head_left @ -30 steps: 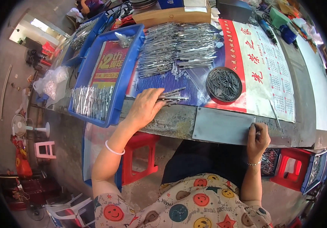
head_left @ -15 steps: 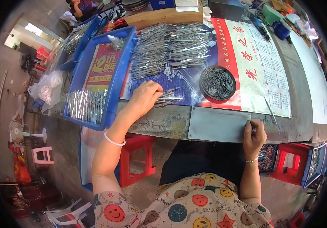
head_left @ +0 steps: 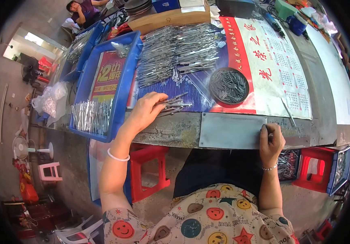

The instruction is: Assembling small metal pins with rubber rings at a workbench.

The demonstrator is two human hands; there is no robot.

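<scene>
My left hand is at the near edge of the bench, its thumb and fingers closed round the left ends of a small bunch of slim metal rods. Curled up at the right end of a flat grey metal plate, my right hand has dark fingertips pressed together; whatever they hold, if anything, is hidden. Beyond the plate stands a round bowl of short dark metal pins. A wide heap of slim silvery metal pieces covers the far part of the bench.
A blue tray at the left holds a row of silvery rods. One thin rod lies right of the calendar sheet. A red stool stands under the bench. Another person sits at the far left.
My left hand has moved slightly down and left, and its fingers now lie lower over the ends of the rods. My right hand stays at the plate. The whole view has shifted a little.
</scene>
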